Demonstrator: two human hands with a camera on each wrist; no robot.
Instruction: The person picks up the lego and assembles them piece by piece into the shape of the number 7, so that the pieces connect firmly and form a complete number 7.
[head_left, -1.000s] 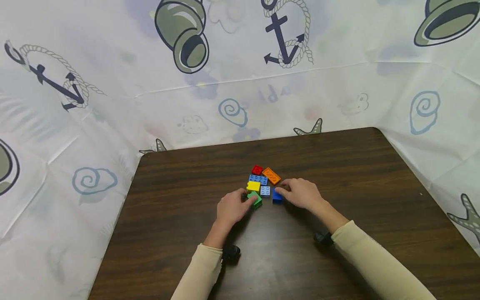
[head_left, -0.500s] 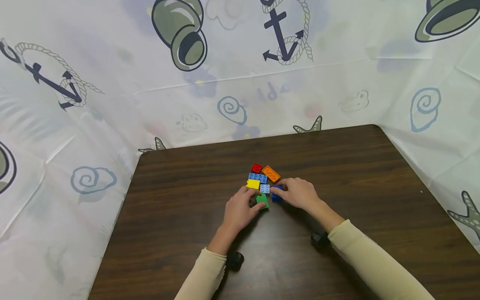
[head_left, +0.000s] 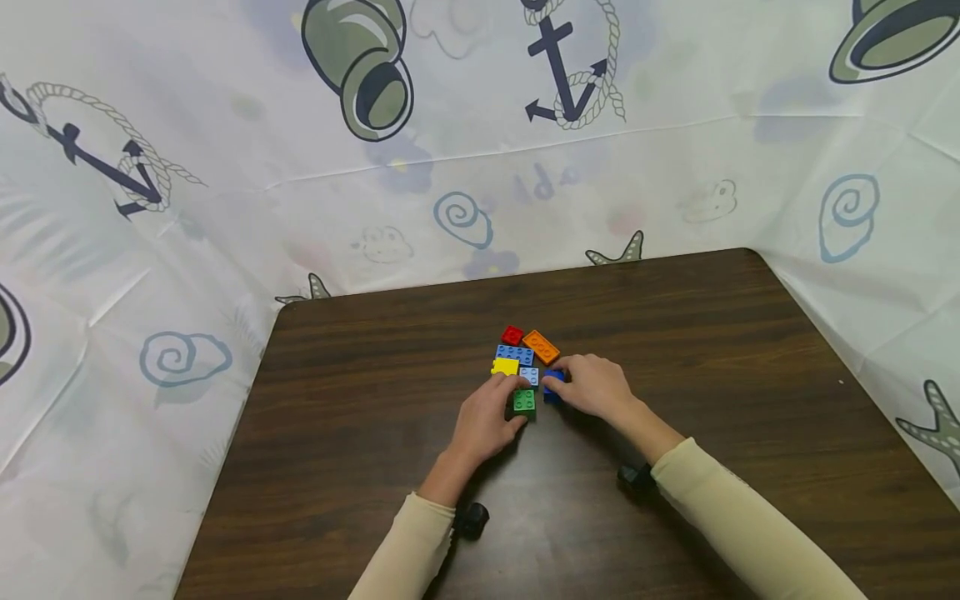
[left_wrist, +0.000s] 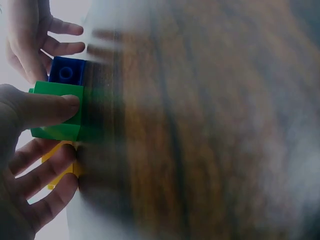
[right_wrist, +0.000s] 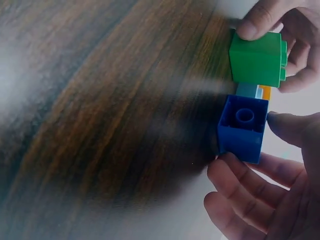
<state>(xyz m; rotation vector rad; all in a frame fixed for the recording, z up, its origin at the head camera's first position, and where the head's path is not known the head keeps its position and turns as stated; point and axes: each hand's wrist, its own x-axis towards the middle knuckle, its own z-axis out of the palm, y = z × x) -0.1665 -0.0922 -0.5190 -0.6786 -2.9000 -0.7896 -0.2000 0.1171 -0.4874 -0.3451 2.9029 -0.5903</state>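
Green block [right_wrist: 256, 61] studs-up; blue block [right_wrist: 242, 131] on side

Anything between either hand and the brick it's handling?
Nothing visible. The left hand has its thumb directly on the green brick; the right hand pinches the dark blue brick. The light blue brick lies just beyond, not between either hand and its brick.

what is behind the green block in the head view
Behind the green studded plastic block sits a pale blue studded plastic block, with a longer blue studded one farther back. The left hand hides the pale block's near-left corner.
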